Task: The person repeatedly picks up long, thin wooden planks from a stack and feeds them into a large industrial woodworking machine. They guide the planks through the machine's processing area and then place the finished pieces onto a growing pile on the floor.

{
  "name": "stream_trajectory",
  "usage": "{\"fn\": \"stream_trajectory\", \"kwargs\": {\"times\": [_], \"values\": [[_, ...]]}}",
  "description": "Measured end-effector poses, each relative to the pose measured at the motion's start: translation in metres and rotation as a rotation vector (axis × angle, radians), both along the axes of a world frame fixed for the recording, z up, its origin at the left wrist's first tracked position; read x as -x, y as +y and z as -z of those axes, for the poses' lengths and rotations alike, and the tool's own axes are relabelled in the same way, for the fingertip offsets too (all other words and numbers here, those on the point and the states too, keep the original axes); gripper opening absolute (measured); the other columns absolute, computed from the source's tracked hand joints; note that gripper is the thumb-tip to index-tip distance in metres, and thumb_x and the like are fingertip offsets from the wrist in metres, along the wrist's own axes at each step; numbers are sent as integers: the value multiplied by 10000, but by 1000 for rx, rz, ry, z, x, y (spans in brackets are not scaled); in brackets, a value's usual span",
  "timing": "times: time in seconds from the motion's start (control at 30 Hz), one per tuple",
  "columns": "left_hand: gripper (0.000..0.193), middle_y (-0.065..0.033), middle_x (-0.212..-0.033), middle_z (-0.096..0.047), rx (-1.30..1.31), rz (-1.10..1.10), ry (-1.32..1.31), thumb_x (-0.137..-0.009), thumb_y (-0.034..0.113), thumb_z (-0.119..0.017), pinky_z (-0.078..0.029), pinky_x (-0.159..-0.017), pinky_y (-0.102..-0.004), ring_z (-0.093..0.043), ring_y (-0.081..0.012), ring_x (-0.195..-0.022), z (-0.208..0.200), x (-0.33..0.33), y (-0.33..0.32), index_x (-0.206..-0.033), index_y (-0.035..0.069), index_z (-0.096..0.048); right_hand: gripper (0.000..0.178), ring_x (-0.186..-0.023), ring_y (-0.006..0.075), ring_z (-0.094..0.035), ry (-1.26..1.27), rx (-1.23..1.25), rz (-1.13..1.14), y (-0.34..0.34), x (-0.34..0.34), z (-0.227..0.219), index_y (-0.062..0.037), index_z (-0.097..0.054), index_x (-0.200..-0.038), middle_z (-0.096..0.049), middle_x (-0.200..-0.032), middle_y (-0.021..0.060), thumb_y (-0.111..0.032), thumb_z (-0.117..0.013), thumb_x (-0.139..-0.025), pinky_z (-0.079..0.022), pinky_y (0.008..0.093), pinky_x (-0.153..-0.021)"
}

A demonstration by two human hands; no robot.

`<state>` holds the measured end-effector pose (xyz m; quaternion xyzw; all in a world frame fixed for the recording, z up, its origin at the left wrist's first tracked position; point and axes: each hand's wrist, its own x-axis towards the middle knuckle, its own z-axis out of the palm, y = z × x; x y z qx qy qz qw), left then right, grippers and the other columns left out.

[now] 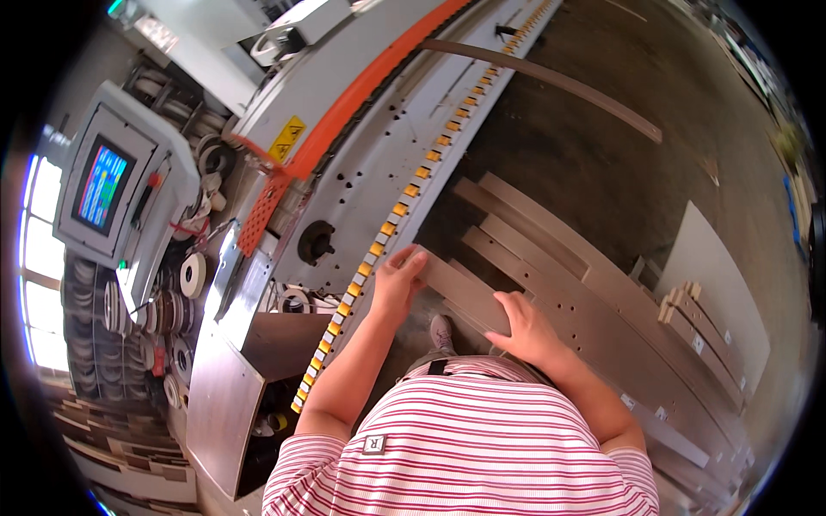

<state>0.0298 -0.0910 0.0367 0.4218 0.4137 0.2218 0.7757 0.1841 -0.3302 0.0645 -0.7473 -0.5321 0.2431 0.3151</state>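
Observation:
A narrow brown-grey board point(465, 290) is held in front of my body, beside the machine's edge. My left hand point(398, 282) is closed on its left end, fingertips and thumb at the end corner. Across the width of its right end, my right hand point(527, 328) spans thumb on the near edge and fingers on the far edge. The undersides of both grips are hidden. Just left of my left hand runs the machine's row of yellow and white rollers point(376, 249).
Brown boards with drilled holes point(559, 292) lie stacked on my right, with short strips point(701, 331) on top and a pale panel point(718, 284) behind. A long strip point(559, 86) sticks out from the orange-and-grey machine point(361, 77). A control screen point(103, 185) and edging rolls point(193, 275) are at left.

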Motion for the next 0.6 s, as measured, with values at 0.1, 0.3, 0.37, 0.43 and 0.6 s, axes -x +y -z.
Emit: {"fn": "stream_trajectory", "kwargs": {"times": [0.1, 0.3, 0.37, 0.43, 0.6], "values": [[545, -71, -997, -660, -62, -270, -16, -848, 169, -772, -530, -669, -295, -664, -174, -864, 15, 12, 57, -1290, -31, -524, 743, -1148, 397, -557, -22, 179, 7, -29, -3, 9, -45, -419, -1354, -557, -1240, 219, -239, -786, -737, -475, 448, -953], [162, -86, -885, -664, -255, -682, 93, -873, 131, -712, -550, -621, -315, -655, -198, -751, 23, 69, 174, -962, 30, -623, 673, -1100, 387, -577, -214, 390, 105, -184, -13, 37, -43, -486, -1308, -569, -1213, 221, -151, -749, -698, -485, 460, -901], [180, -84, -863, -650, -243, -745, -115, -869, 119, -705, -544, -604, -324, -640, -202, -733, 22, 78, 181, -988, 29, -605, 564, -1000, 341, -634, 25, 436, 137, -181, -19, 17, -36, -577, -1246, -638, -1118, 213, -134, -719, -709, -502, 420, -855], [240, -71, -853, -619, -91, -654, -176, -855, 123, -719, -543, -618, -343, -627, -202, -740, 23, 68, 176, -1024, 36, -573, 480, -904, 295, -672, 365, 553, 137, -157, -25, -2, -24, -646, -1185, -689, -1025, 205, -130, -699, -720, -512, 378, -817], [334, -36, -847, -601, -117, -507, -65, -825, 208, -798, -528, -628, -328, -623, -168, -750, 36, 54, 159, -1013, 54, -569, 474, -784, 193, -612, 425, 661, -39, -117, -45, 23, 22, -659, -1024, -669, -860, 187, -432, -684, -891, -502, 354, -744]]}}
